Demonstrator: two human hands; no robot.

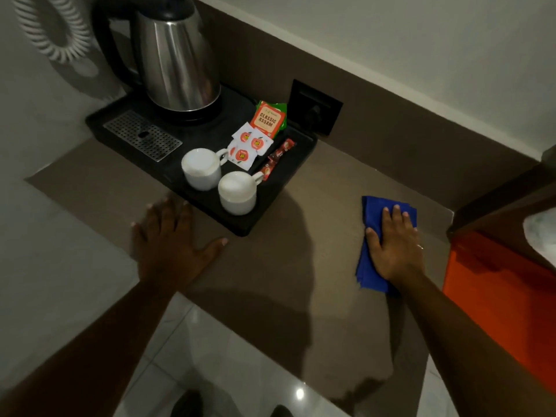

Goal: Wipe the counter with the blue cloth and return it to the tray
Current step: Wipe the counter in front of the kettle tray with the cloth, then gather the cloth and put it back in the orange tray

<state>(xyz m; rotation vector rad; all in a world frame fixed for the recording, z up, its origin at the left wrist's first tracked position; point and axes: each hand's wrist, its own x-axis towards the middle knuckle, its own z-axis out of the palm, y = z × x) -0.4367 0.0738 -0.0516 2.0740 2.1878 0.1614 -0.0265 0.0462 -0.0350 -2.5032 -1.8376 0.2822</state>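
Observation:
A folded blue cloth (pixel 373 215) lies flat on the brown counter (pixel 301 242), to the right of the black tray (pixel 249 227). My right hand (pixel 394 245) presses down on the cloth with fingers spread, palm covering its middle. My left hand (pixel 171 242) rests flat and open on the counter at the tray's near left corner, holding nothing. The tray sits at the back left of the counter.
On the tray stand a steel kettle (pixel 177 58), two upturned white cups (pixel 201 168) (pixel 237 191), tea and sugar sachets (pixel 255 136) and a metal drip grille (pixel 143 135). A wall socket (pixel 313 106) is behind. An orange panel (pixel 496 290) borders the counter's right end. Tiled floor lies below.

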